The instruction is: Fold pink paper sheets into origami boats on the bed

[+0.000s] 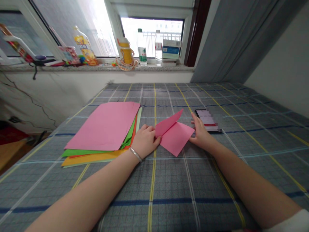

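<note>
A piece of folded pink paper (177,138) rests on the checked cloth, one flap standing up along a crease and the other part lying nearly flat. My left hand (146,139), with a silver bangle at the wrist, pinches the paper's left corner between thumb and fingers. At the opposite corner is my right hand (201,133), its fingers apart and its thumb close to the paper's edge; whether it touches is hard to see. Just beyond the right hand lies a phone (207,120) with its screen lit.
A stack of coloured paper (103,125), pink on top with green, orange and yellow sheets below, lies left of my left hand. Along the windowsill (101,68) stand a yellow drinking bottle (126,53), clear plastic bottles (142,53), an orange drink bottle (84,46) and boxes (171,50).
</note>
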### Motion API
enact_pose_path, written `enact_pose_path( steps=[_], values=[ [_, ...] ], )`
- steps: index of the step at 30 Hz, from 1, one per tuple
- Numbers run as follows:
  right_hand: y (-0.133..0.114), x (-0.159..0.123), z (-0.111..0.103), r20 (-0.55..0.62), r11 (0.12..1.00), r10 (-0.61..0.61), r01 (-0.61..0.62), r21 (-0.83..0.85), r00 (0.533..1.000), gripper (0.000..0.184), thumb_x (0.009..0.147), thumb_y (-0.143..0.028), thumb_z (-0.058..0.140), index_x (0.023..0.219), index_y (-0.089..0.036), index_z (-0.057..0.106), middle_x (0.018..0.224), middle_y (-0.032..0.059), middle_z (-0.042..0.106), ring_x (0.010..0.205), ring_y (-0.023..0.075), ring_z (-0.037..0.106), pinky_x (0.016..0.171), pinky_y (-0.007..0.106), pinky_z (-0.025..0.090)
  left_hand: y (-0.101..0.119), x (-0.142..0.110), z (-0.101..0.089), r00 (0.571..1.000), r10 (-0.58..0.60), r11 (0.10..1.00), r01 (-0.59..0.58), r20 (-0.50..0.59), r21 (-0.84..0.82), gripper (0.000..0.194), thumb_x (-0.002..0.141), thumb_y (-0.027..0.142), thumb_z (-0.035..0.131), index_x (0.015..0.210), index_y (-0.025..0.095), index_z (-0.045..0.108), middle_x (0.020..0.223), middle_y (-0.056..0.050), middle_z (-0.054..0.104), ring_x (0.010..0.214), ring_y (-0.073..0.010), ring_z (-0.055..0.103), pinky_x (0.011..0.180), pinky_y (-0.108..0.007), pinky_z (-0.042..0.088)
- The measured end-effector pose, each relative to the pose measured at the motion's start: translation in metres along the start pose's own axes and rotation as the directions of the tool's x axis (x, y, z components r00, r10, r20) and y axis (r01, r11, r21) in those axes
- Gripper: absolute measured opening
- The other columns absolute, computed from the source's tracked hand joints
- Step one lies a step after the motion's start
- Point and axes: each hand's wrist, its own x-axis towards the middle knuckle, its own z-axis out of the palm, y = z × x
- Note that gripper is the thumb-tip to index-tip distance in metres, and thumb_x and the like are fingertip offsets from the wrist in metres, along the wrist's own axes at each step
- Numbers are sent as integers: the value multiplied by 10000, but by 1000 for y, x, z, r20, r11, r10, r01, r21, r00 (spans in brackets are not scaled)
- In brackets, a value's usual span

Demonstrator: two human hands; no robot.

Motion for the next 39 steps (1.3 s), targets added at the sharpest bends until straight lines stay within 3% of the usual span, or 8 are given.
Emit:
enact_pose_path(
  steps=[4, 9, 14, 18, 24, 31, 35, 39],
  values=[
    [-14, 0, -7, 9, 986, -82, 82, -147, 997, 963, 737, -235, 680, 1504, -238, 98, 1540, 169, 159, 1429, 331, 184, 1108, 559, 294, 0, 1, 0, 995, -70, 998, 70, 70, 5, 310, 902, 347, 495, 732, 163, 677, 797, -83, 648, 835, -235, 551, 791, -386, 460],
    [-35, 1, -12, 221, 918, -248, 302, -256, 943, 598, 783, -154, 595, 1360, -248, 470, 1443, 92, 437, 1402, 294, 267, 1138, 533, 245, -3, 3, 6, 993, -74, 984, 87, 92, -153, 220, 893, 278, 512, 838, 154, 685, 919, -91, 670, 936, -231, 588, 885, -376, 452],
    [-42, 2, -8, 340, 883, -369, 441, -163, 865, 544, 779, -108, 569, 1314, -209, 548, 1370, 85, 542, 1359, 262, 358, 1108, 472, 326, -5, 5, 13, 996, -27, 959, 50, 85, -279, 190, 873, 252, 556, 742, 159, 658, 918, -79, 677, 922, -218, 599, 901, -367, 439],
    [-45, 1, -7, 395, 879, -397, 467, -96, 828, 540, 764, -71, 547, 1292, -180, 574, 1357, 82, 561, 1297, 238, 448, 1090, 425, 363, -5, 6, 14, 995, 16, 950, 14, 95, -312, 265, 868, 256, 569, 619, 169, 595, 788, -58, 657, 848, -207, 591, 852, -353, 440],
    [-44, 0, -4, 442, 857, -451, 514, -28, 776, 473, 774, -110, 586, 1241, -182, 616, 1280, 69, 624, 1276, 230, 469, 1074, 410, 381, -4, 6, 15, 992, 78, 931, -35, 103, -362, 209, 875, 243, 562, 688, 171, 621, 798, -43, 669, 836, -194, 585, 853, -339, 429],
    [-52, 0, -8, 420, 898, -412, 437, 38, 809, 391, 788, -201, 639, 1179, -186, 654, 1230, 95, 646, 1170, 225, 558, 1006, 388, 431, -5, 7, 14, 994, -12, 940, 49, 111, -338, 252, 860, 270, 571, 635, 168, 617, 766, -45, 673, 847, -209, 595, 845, -352, 429],
    [-53, 2, -11, 377, 931, -363, 341, 128, 852, 227, 883, -297, 569, 1040, -202, 703, 1065, 73, 711, 1032, 189, 623, 938, 338, 457, -12, 8, 12, 989, 72, 927, -17, 132, -374, 145, 824, 196, 578, 708, 169, 660, 840, -40, 696, 885, -202, 610, 880, -348, 418],
    [-49, 3, -11, 349, 957, -287, 254, 138, 892, 224, 918, -317, 507, 931, -191, 692, 963, 63, 715, 916, 174, 629, 838, 305, 450, -18, 8, 12, 982, 136, 901, -68, 132, -428, 107, 802, 166, 580, 799, 175, 687, 904, -33, 706, 910, -192, 619, 901, -334, 409]
  ],
)
